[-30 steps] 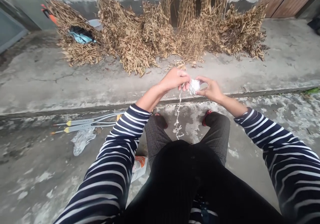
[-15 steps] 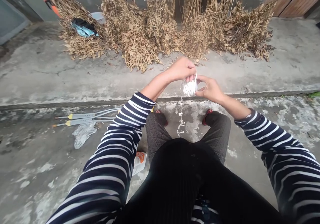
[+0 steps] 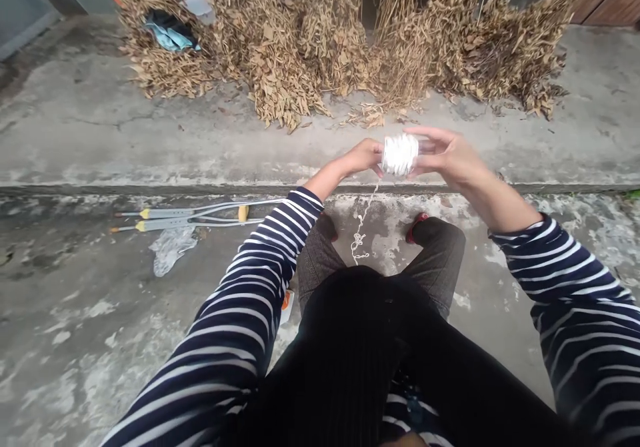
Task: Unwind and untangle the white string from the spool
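A white ball of string [image 3: 399, 154] is held up in front of me, above my knees. My right hand [image 3: 447, 154] grips its right side with fingers curled over the top. My left hand [image 3: 364, 157] is closed at the ball's left side, pinching the string. A loose knotted strand [image 3: 359, 234] hangs from the ball down between my legs toward the concrete.
Bundles of dry brown plants [image 3: 320, 40] are piled along the far wall. A blue cloth [image 3: 170, 34] lies in the left pile. A pair of crutches [image 3: 190, 217] and a clear plastic bag [image 3: 170, 247] lie on the wet concrete at left.
The ball has turned so its wound side faces me, and my right hand has shifted over its top. Both hands moved slightly right. The camera tilted down.
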Motion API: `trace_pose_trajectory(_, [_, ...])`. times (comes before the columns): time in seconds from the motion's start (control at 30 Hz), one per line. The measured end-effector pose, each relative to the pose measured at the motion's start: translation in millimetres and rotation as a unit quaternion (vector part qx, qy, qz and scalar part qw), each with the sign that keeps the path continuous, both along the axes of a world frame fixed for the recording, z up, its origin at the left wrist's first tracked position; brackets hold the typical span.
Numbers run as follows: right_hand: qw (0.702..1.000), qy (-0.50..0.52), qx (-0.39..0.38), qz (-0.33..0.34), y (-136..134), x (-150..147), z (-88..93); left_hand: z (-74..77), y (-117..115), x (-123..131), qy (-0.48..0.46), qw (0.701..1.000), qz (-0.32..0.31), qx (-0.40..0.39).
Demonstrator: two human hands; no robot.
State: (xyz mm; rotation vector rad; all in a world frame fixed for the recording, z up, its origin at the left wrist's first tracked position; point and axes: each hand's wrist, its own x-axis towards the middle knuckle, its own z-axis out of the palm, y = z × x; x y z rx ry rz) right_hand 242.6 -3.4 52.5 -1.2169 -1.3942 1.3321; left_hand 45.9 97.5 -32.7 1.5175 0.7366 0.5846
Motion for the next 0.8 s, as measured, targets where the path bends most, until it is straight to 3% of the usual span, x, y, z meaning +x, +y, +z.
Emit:
trace_pose_trajectory(0.17, [0.994,-0.078,-0.008,-0.078,0.9,-5.8,45.1,-50.8,-32.3,16.1,-0.086,0.987,-0.031,-0.132])
trace_pose_trajectory(0.27, [0.983,-0.114,0.012,-0.141,4.6,-12.8,64.2,-71.0,-50.0,23.7,-0.094,0.981,-0.031,-0.169])
trace_pose_trajectory(0.4, [0.969,-0.131,0.047,-0.203,23.6,-8.0,63.4,-80.1,-72.6,23.4,-0.105,0.975,-0.039,-0.191])
trace_pose_trajectory(0.63, [0.937,-0.109,0.028,-0.33,53.4,17.0,46.8,-85.5,-94.2,1.9,-0.079,0.975,-0.072,-0.196])
trace_pose_trajectory(0.7, [0.934,-0.089,0.053,-0.343,56.7,28.4,48.7,-92.7,-94.5,-1.6,-0.075,0.974,-0.05,-0.207])
trace_pose_trajectory(0.8, [0.941,-0.065,0.128,-0.308,61.6,58.0,60.7,-105.7,-94.7,-3.4,-0.059,0.974,-0.03,-0.215])
